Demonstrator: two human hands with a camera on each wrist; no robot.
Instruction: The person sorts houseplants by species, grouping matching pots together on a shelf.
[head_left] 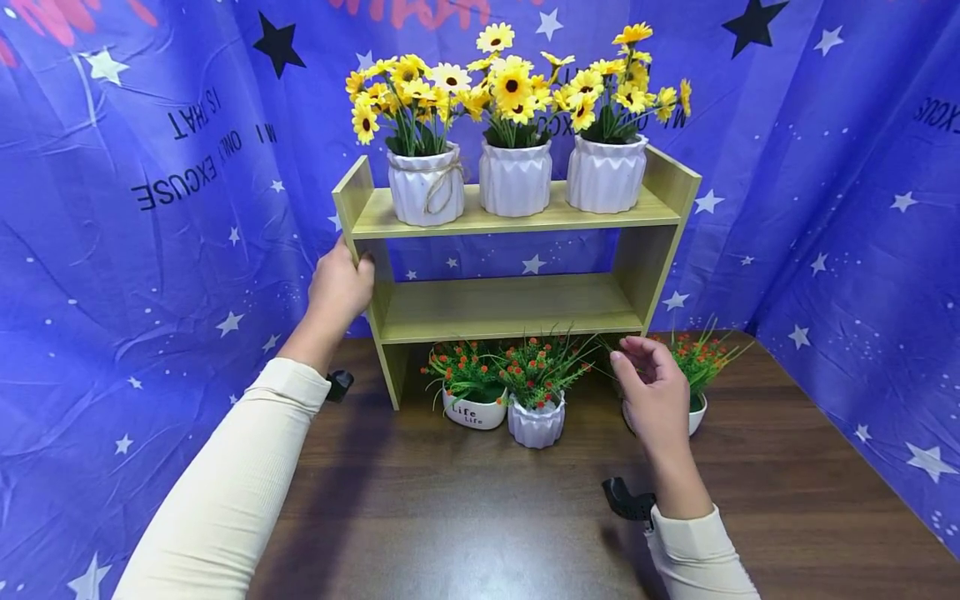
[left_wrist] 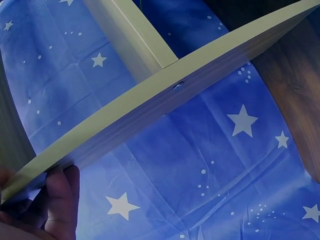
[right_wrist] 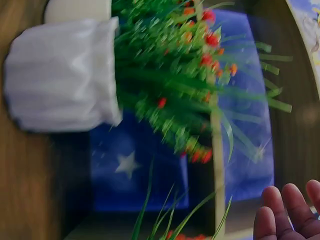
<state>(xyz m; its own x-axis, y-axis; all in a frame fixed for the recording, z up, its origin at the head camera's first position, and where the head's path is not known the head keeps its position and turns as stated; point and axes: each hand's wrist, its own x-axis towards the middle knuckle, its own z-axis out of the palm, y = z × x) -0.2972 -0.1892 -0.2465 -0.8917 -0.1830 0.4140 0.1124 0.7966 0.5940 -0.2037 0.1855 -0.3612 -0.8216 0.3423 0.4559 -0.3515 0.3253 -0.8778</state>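
Note:
A light wooden shelf (head_left: 517, 304) stands on the brown table. My left hand (head_left: 337, 287) grips the upper part of its left side panel (left_wrist: 115, 112), fingers on the outer face in the left wrist view. My right hand (head_left: 658, 400) is raised in front of the shelf's lower right corner, its fingers (right_wrist: 277, 207) relaxed and holding nothing. Behind that hand, partly hidden, is a white pot with red-flowered grass (head_left: 699, 367). To its left, under the lower board, are a ribbed white pot (head_left: 537, 423) and a white "Life" pot (head_left: 474, 410), both with red-flowered plants.
Three white pots of yellow flowers stand on the top board: a twine-tied pot (head_left: 426, 187), a middle pot (head_left: 515, 179) and a right pot (head_left: 606, 175). A blue star-patterned curtain (head_left: 187, 275) hangs behind and beside the table (head_left: 450, 508).

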